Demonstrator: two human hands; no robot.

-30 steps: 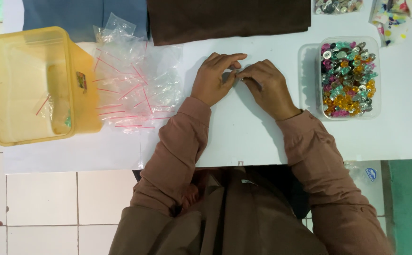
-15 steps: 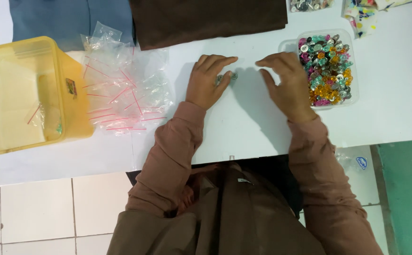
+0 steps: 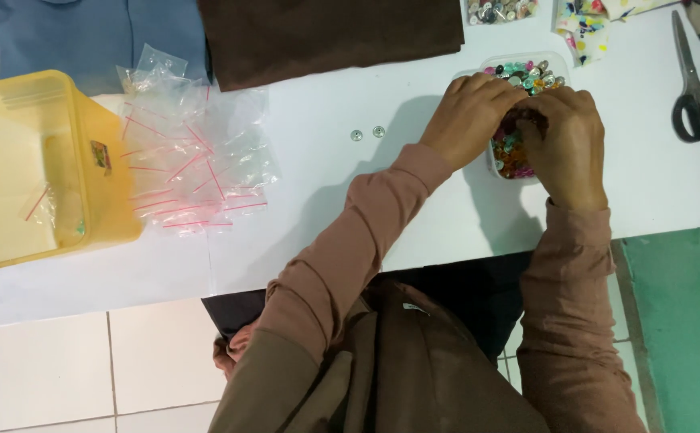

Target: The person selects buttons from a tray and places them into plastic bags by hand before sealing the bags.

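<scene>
White work table (image 3: pixel 414 192) with sorting materials.
On it lay a yellow plastic box (image 3: pixel 37 168), a pile of clear zip bags (image 3: pixel 189 160), blue cloth (image 3: pixel 93 36), brown cloth (image 3: pixel 326 32), two loose metal buttons (image 3: pixel 367 133), a clear tray of coloured buttons (image 3: pixel 518 80) and scissors (image 3: pixel 696 88).

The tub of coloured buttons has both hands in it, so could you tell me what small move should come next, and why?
Probably lift one button clear: both the left hand and right hand are bunched over the tub of coloured buttons, and two small silver buttons already lie on the white table.
</scene>
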